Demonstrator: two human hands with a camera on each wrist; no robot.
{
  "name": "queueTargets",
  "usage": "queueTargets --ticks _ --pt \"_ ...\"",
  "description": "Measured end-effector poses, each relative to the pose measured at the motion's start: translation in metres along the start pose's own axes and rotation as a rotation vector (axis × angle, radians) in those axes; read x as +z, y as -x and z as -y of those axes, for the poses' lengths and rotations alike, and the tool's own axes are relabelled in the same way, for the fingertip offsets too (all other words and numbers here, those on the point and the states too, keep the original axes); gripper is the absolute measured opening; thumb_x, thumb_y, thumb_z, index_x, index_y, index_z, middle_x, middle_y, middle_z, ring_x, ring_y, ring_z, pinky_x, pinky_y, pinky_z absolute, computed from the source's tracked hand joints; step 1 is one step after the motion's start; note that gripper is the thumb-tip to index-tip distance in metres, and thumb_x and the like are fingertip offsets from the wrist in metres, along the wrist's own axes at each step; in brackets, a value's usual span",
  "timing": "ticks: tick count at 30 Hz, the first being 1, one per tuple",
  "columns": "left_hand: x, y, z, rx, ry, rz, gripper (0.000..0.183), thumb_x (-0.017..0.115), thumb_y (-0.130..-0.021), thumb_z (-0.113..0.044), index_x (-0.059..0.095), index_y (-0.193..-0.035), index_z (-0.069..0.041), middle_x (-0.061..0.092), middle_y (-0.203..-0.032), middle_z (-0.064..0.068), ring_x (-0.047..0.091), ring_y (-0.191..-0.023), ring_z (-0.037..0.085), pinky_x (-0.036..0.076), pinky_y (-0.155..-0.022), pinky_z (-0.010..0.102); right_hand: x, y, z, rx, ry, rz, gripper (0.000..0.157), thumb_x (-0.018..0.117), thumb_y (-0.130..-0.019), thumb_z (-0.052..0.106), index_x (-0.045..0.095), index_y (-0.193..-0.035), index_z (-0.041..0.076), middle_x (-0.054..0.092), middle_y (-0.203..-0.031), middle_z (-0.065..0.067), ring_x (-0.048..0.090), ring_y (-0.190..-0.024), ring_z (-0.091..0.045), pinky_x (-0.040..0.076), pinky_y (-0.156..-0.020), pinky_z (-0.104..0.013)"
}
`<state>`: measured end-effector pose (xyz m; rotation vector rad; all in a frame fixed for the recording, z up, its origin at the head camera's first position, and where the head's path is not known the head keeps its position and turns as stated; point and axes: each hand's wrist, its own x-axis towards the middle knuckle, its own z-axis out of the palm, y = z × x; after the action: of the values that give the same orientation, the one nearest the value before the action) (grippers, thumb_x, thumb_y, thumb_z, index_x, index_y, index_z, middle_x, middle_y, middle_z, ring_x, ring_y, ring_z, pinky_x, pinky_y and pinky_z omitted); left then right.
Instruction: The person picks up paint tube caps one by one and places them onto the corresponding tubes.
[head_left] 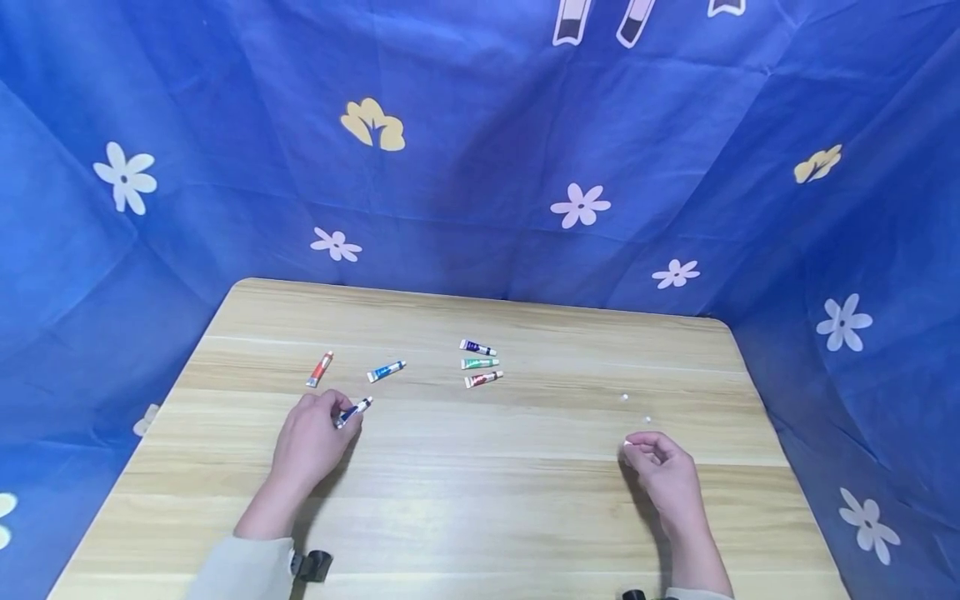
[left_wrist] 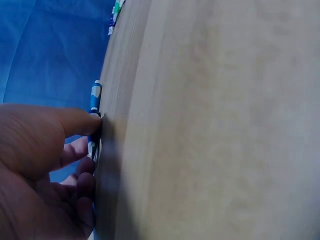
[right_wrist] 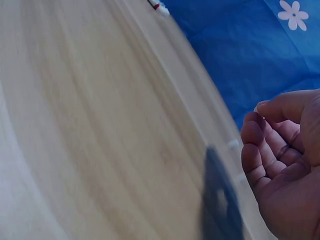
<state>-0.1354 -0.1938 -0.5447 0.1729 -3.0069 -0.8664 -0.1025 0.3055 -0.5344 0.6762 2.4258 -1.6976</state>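
Observation:
My left hand (head_left: 309,442) pinches a small dark blue paint tube (head_left: 356,411) between thumb and fingers, low over the left part of the table. In the left wrist view the fingers partly cover this tube (left_wrist: 92,145). Just beyond it lie an orange-red paint tube (head_left: 320,369) and a lighter blue paint tube (head_left: 387,371). Over on the right, my right hand (head_left: 670,479) holds a tiny white cap-like piece (head_left: 627,443) between its thumb and fingertips. Only a sliver of that piece (right_wrist: 256,109) shows in the right wrist view.
Near the middle lie a purple tube (head_left: 477,347), a green tube (head_left: 480,363) and a red tube (head_left: 483,379), stacked in a column. Two small white pieces, one farther (head_left: 624,397), rest beyond my right hand. A blue flowered curtain (head_left: 465,208) surrounds the wooden table (head_left: 480,500).

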Motion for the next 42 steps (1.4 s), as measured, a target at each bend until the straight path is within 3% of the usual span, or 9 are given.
queueTargets --ticks 7,13,21,28,32,34,39,42 --pt "-0.001 0.003 0.009 -0.04 0.089 0.03 0.026 0.074 -0.1 -0.028 0.071 -0.112 -0.006 0.073 -0.106 0.017 0.063 -0.089 0.027 0.049 -0.076 0.041 0.004 0.003 0.006 -0.022 -0.041 0.025 0.028 0.076 -0.101 0.012 0.069 -0.125 0.0 0.076 -0.089 0.005 0.067 -0.076 -0.01 0.047 -0.058 -0.024" --pt "-0.01 0.008 0.008 -0.086 0.213 0.098 0.03 0.074 -0.102 -0.03 0.066 -0.119 -0.007 0.068 -0.092 0.008 0.057 -0.078 0.02 0.044 -0.069 0.032 0.007 0.006 0.01 -0.049 -0.031 0.045 0.03 0.077 -0.1 0.011 0.068 -0.126 0.0 0.076 -0.096 0.003 0.069 -0.083 -0.011 0.05 -0.063 -0.024" --pt "-0.005 0.017 -0.025 -0.197 0.653 0.314 0.038 0.077 -0.1 -0.018 0.061 -0.131 -0.003 0.063 -0.091 -0.001 0.062 -0.073 0.013 0.056 -0.063 0.028 0.019 0.018 0.02 -0.148 -0.052 0.077 0.022 0.076 -0.098 0.002 0.069 -0.118 -0.004 0.07 -0.094 0.004 0.068 -0.088 -0.008 0.056 -0.081 -0.023" --pt "0.002 0.034 -0.064 -0.157 0.83 0.421 0.034 0.077 -0.099 -0.013 0.063 -0.128 -0.004 0.066 -0.09 0.001 0.06 -0.072 0.013 0.054 -0.057 0.027 0.038 0.035 0.037 -0.262 -0.054 0.136 0.017 0.078 -0.097 0.003 0.071 -0.111 -0.004 0.072 -0.09 0.006 0.073 -0.085 -0.013 0.061 -0.081 -0.023" --pt "0.003 0.044 -0.086 -0.073 0.865 0.497 0.033 0.079 -0.098 -0.016 0.064 -0.125 -0.005 0.077 -0.102 0.01 0.067 -0.081 0.015 0.055 -0.065 0.027 0.047 0.046 0.047 -0.355 -0.053 0.172 0.014 0.077 -0.096 0.001 0.072 -0.109 -0.003 0.075 -0.091 -0.006 0.074 -0.083 -0.014 0.062 -0.078 -0.025" --pt "0.004 0.049 -0.095 -0.027 0.849 0.515 0.031 0.08 -0.097 -0.018 0.066 -0.122 -0.006 0.08 -0.103 0.012 0.065 -0.077 0.013 0.051 -0.066 0.025 0.053 0.053 0.052 -0.385 -0.043 0.208 0.013 0.077 -0.096 0.002 0.073 -0.108 -0.001 0.077 -0.094 -0.013 0.074 -0.083 -0.014 0.062 -0.078 -0.025" --pt "0.006 0.061 -0.116 0.03 0.786 0.51 0.028 0.085 -0.093 -0.023 0.07 -0.115 -0.014 0.073 -0.082 0.001 0.047 -0.064 0.006 0.041 -0.06 0.023 0.074 0.07 0.062 -0.378 0.018 0.32 0.011 0.079 -0.096 0.01 0.076 -0.107 0.01 0.08 -0.099 -0.013 0.076 -0.089 -0.019 0.061 -0.082 -0.024" --pt "0.008 0.067 -0.125 0.046 0.764 0.496 0.026 0.087 -0.092 -0.024 0.071 -0.112 -0.017 0.064 -0.073 -0.005 0.046 -0.062 0.004 0.039 -0.058 0.022 0.087 0.078 0.063 -0.405 0.031 0.391 0.01 0.078 -0.098 0.014 0.076 -0.107 0.012 0.081 -0.102 -0.01 0.077 -0.092 -0.017 0.062 -0.087 -0.025"
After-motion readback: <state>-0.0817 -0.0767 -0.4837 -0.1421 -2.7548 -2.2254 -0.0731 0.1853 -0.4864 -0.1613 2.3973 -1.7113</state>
